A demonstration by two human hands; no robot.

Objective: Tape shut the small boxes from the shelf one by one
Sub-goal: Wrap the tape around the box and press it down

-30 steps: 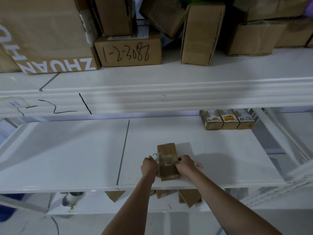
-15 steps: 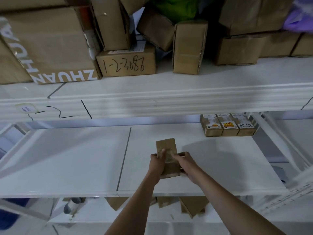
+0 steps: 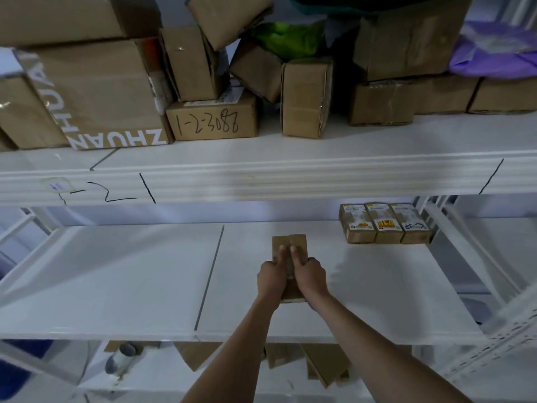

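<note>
Your left hand (image 3: 271, 276) and right hand (image 3: 309, 274) grip the small box (image 3: 290, 242) near the shelf (image 3: 116, 286) front edge, thumbs pressing its seam; three boxes (image 3: 385, 223) wait at the back right corner.

The white middle shelf (image 3: 116, 280) carries a small box (image 3: 293, 242) centrally and three labelled boxes (image 3: 385, 223) back right.

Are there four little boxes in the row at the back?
No, only three labelled small boxes stand side by side there.
</note>
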